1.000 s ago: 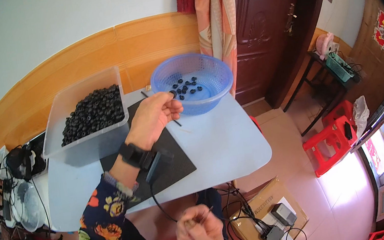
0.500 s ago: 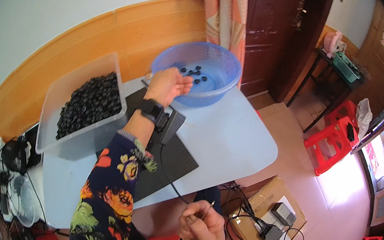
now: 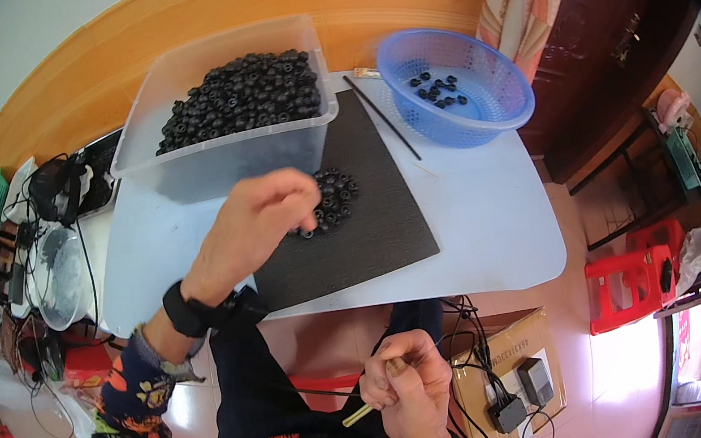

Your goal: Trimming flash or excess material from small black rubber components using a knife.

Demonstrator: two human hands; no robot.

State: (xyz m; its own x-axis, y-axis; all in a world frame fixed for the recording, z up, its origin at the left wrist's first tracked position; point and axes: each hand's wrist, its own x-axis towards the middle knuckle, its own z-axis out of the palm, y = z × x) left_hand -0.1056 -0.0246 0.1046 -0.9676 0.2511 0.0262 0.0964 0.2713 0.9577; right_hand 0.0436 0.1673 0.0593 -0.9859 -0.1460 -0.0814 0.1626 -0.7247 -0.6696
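Note:
My left hand [image 3: 256, 224] hovers over the dark mat [image 3: 356, 259], beside a small pile of black ring-shaped beads [image 3: 337, 198]. Its fingers are loosely bent and apart, and nothing shows between them. Low in front of my lap, my right hand [image 3: 412, 386] is closed around a thin pale-yellow stick [image 3: 357, 416], whose lower end pokes out to the left. The rest of the stick is mostly hidden by the fingers. Behind the mat stands a clear plastic bin [image 3: 223, 152] heaped with similar black beads [image 3: 246, 94]. A blue perforated basket [image 3: 490, 121] at the right holds several more.
Between mat and basket lies a thin black rod [image 3: 383, 119] on the pale table [image 3: 496, 224]. A cardboard box [image 3: 500, 342] with black adapters [image 3: 508, 410] and cables sits on the floor at the lower right. Red stools [image 3: 620, 292] stand farther right.
My left hand has moved from over the blue basket back to the bead pile on the mat. My right hand still grips the stick. The view has shifted, uncovering the black rod.

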